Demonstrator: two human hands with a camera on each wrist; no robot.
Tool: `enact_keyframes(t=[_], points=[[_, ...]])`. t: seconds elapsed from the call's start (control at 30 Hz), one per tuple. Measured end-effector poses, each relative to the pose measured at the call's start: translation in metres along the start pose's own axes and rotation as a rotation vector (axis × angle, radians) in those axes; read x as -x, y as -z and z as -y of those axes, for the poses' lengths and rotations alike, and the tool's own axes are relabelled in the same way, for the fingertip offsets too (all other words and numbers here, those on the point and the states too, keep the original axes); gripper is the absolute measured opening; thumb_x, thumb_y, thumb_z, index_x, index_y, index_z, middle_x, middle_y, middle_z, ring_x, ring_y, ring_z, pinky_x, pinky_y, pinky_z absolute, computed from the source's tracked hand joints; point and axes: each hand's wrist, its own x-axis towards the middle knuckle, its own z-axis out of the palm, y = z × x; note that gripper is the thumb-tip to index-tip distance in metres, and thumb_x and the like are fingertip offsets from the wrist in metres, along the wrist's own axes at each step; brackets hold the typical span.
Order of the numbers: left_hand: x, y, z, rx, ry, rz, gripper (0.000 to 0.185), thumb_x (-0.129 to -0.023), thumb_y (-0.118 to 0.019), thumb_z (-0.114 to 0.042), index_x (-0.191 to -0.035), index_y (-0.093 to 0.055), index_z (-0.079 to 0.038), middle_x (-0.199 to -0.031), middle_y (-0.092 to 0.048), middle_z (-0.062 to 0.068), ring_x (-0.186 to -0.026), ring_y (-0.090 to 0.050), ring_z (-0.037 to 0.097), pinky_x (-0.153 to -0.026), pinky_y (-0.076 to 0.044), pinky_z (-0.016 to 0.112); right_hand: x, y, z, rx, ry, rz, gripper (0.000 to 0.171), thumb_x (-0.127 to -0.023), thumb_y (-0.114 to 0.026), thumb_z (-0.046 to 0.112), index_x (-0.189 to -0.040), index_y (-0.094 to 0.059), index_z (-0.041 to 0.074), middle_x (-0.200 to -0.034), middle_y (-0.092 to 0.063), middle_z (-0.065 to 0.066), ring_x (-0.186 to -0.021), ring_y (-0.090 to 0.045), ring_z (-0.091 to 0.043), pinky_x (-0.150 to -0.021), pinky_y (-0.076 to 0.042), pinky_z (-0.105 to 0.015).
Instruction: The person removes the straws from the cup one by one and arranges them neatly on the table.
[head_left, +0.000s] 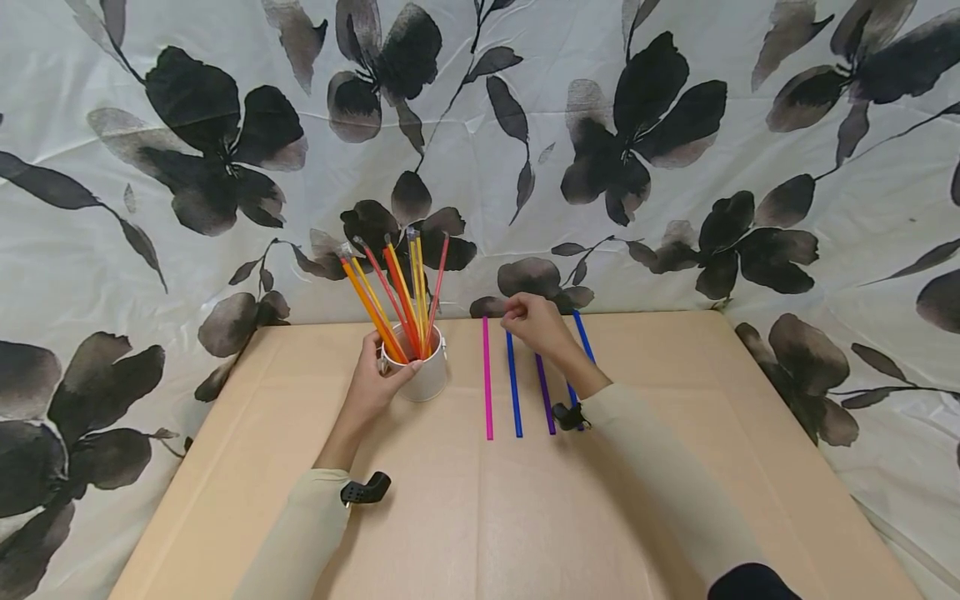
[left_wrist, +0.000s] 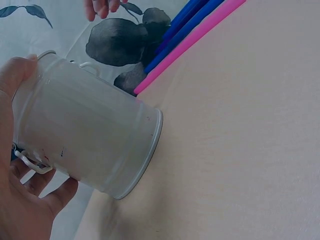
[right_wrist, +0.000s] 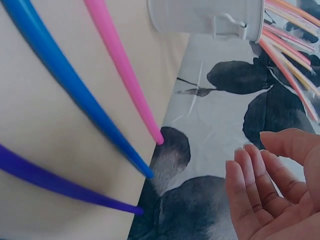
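Observation:
My left hand (head_left: 381, 379) grips a small white metal bucket (left_wrist: 85, 120) at the left of the table's far part, thumb on its near side. Orange, yellow and red pencil-like sticks (head_left: 401, 300) stand in the bucket, leaning several ways, some with silvery ends. My right hand (head_left: 538, 323) hovers over the table's far edge with loosely bent fingers and nothing in them. Under and beside it lie a pink stick (head_left: 487, 379), a blue stick (head_left: 513, 387), a purple stick (head_left: 545, 400) and another blue stick (head_left: 583, 337), roughly side by side; the right arm partly hides the last two.
The light wooden table (head_left: 450, 517) ends just beyond the sticks. Behind it hangs a white cloth (head_left: 510, 183) printed with dark flowers, which also shows along both sides. A black strap device (head_left: 365, 488) sits on the left wrist, another (head_left: 570, 416) on the right.

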Motion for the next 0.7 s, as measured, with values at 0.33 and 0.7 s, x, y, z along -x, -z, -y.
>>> enact_keyframes(t=[0.33, 0.7], points=[[0.001, 0.0, -0.001, -0.004, 0.006, -0.001, 0.083, -0.093, -0.075, -0.02, -0.154, -0.022, -0.002, -0.153, -0.033, 0.023, -0.144, -0.033, 0.039, -0.117, -0.03, 0.059, -0.001, -0.01, 0.014, -0.003, 0.054, 0.034, 0.024, -0.093, -0.072, 0.011, -0.116, -0.069, 0.004, -0.1, -0.071, -0.008, -0.09, -0.067, -0.021, -0.079, -0.057, -0.032], [0.004, -0.001, -0.004, -0.011, -0.012, -0.002, 0.083, -0.093, -0.075, -0.02, -0.153, -0.023, 0.0, -0.152, -0.034, 0.025, -0.143, -0.034, 0.039, -0.117, -0.032, 0.059, -0.002, -0.026, 0.034, -0.015, 0.064, 0.087, 0.027, -0.093, -0.073, 0.012, -0.119, -0.068, 0.006, -0.1, -0.069, -0.005, -0.092, -0.067, -0.021, -0.084, -0.059, -0.031]])
